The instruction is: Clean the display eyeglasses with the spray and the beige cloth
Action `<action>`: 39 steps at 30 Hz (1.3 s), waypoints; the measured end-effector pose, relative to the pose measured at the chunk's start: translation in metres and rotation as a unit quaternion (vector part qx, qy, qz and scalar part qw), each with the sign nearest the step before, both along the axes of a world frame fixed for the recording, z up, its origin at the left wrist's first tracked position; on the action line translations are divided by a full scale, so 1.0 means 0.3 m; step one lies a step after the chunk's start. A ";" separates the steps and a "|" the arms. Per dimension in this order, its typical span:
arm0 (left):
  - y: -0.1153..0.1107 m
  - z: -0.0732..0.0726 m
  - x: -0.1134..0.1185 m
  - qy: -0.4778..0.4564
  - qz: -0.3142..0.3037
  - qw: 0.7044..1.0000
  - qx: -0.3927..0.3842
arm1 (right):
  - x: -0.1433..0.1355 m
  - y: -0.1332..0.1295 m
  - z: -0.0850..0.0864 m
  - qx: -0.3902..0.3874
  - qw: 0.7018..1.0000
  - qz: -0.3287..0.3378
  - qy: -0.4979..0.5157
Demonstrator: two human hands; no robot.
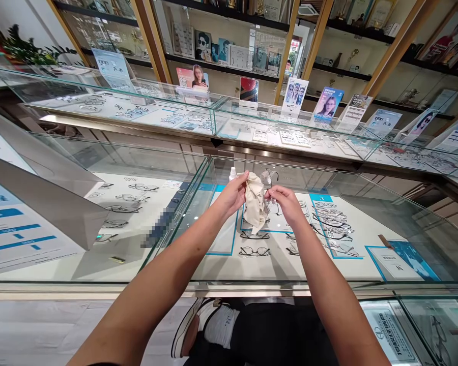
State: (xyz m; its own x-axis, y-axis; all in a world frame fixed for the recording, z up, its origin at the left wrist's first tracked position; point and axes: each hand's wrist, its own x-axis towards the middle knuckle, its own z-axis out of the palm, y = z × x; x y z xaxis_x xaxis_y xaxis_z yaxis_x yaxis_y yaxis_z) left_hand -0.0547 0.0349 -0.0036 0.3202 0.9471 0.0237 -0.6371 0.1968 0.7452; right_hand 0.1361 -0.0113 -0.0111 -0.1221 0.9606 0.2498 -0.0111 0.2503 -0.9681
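Looking down from the head view, both hands meet above a long, clear glass display case [389, 203]. The left hand [232, 197] is closed on a crumpled beige cloth [255, 206], which hangs loosely from the fingers, probably because only its upper edge is gathered. The right hand [287, 202] pinches a pair of thin-rimmed eyeglasses with clear lenses [266, 178] between thumb and fingertips, a light hold that seems meant to spare the lenses from pressure and smudges. These eyeglasses are just beside the cloth, partly hidden by it; whether the left fingers also grip the frame through the fabric, I cannot tell.

A small white plastic bottle [232, 174] shows just behind the left hand, likely put there to be within reach. Below, dark and clear eyeglass frames [255, 251] lie in rows on white and blue-edged panels, presumably so each front can be seen through the glass. At the left, a large folded white card stand with blue print [70, 218] leans open, its slant apparently keeping it upright.
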 end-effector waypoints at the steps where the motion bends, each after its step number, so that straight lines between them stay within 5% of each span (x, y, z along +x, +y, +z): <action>1: 0.000 -0.001 0.000 0.007 0.002 1.000 -0.001 | -0.001 -0.002 0.002 0.001 1.000 0.001 -0.005; 15: -0.001 0.018 -0.011 0.003 0.036 0.999 0.031 | -0.018 -0.021 0.026 0.015 1.000 0.011 -0.009; 25: -0.014 0.003 -0.010 0.085 -0.032 0.992 0.085 | -0.015 -0.007 0.013 0.024 1.000 -0.002 -0.016; 39: -0.037 0.004 -0.001 0.206 0.012 0.972 0.113 | -0.020 -0.021 0.014 0.024 0.996 0.064 -0.063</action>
State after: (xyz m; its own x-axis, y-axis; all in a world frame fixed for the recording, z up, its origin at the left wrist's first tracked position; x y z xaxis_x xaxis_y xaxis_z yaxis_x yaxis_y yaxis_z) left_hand -0.0550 0.0239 -0.0024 0.3246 0.9399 0.1060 -0.2777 -0.0124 0.9606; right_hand 0.1301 -0.0176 -0.0071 -0.2750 0.9224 0.2710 0.0743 0.3015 -0.9506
